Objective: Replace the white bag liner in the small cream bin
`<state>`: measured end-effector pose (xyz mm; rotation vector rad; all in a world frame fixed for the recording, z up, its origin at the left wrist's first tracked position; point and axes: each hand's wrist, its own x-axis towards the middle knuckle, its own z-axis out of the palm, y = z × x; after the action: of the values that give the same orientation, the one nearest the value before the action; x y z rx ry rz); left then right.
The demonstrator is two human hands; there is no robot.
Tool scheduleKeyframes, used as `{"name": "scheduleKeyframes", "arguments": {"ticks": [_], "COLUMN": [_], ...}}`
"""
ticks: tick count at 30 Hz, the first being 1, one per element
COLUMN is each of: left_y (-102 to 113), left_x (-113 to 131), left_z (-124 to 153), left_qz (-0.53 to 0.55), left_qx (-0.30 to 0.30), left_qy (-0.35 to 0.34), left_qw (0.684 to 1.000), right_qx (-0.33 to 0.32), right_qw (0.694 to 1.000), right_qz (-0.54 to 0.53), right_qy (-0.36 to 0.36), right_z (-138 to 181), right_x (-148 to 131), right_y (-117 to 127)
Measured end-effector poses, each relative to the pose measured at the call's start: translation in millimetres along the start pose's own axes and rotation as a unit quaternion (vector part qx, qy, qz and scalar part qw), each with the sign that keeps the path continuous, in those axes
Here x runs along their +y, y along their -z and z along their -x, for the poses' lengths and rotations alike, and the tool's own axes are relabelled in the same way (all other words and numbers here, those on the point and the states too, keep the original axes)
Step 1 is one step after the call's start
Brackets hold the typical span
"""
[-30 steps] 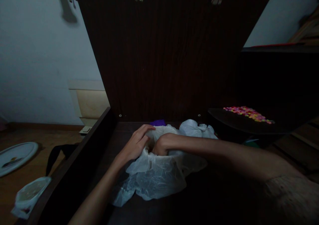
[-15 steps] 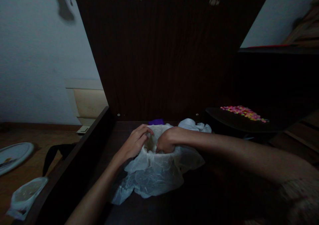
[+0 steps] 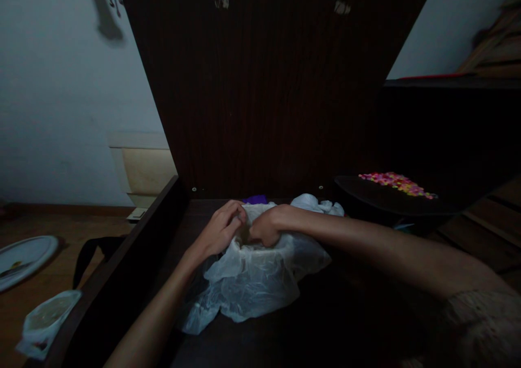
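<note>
A crumpled white plastic bag [image 3: 248,281] lies on a dark wooden surface [image 3: 309,330], its mouth turned up. My left hand [image 3: 220,231] grips the bag's left rim with curled fingers. My right hand [image 3: 266,227] is closed in a fist at the bag's opening, its fingertips tucked inside, and what they hold is hidden. The two hands almost touch over the opening.
A second white bag [image 3: 315,204] and a purple thing [image 3: 255,199] lie behind the hands. A dark tray [image 3: 378,197] with several bright beads [image 3: 396,183] stands at the right. On the floor at left are a white plate [image 3: 24,254] and a small plastic bag [image 3: 44,316].
My right hand has lifted from deep inside the bag up to its rim, closer to my left hand. My left hand stays on the rim.
</note>
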<state>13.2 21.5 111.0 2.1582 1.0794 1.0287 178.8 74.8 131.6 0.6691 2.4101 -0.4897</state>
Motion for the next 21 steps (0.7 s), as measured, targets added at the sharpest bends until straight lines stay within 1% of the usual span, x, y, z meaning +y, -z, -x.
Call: {"name": "scheduleKeyframes", "arguments": {"ticks": [2,5,8,10,12,14,15,17,19,21], "left_y": [0,1,1,3,8,14,17,21,20,12], "left_x": [2,2,0,1,7,20,28,45,59,65], "left_z": [-1,-2,-3,-3,-2,-4,-5,-11,-21,-33], "left_qz": [0.011,0.014,0.008,0.008,0.004,-0.015,-0.030,-0.057,-0.084,-0.110], "left_qx": [0.013,0.013,0.001,0.008,0.040,0.074,0.080,0.029,-0.069,-0.182], "left_qy": [0.038,0.082,0.101,0.106,0.091,0.058,0.041,0.003,-0.027,-0.039], "left_qw": [0.999,0.996,0.995,0.994,0.995,0.995,0.995,0.998,0.994,0.976], "right_qx": [-0.016,0.021,0.072,0.121,0.173,0.260,0.290,0.333,0.370,0.400], "right_qw": [1.000,1.000,0.996,0.989,0.979,0.953,0.943,0.931,0.921,0.911], "right_qz": [0.010,0.005,-0.031,-0.058,-0.076,-0.101,-0.105,-0.108,-0.103,-0.097], "right_qy": [0.002,0.004,0.034,0.061,0.079,0.120,0.123,0.104,0.064,0.026], "right_z": [1,4,19,40,68,96,110,130,142,145], "right_x": [-6,-16,-19,-15,-7,0,2,5,4,2], "right_y": [1,-1,7,17,28,32,32,24,10,-8]}}
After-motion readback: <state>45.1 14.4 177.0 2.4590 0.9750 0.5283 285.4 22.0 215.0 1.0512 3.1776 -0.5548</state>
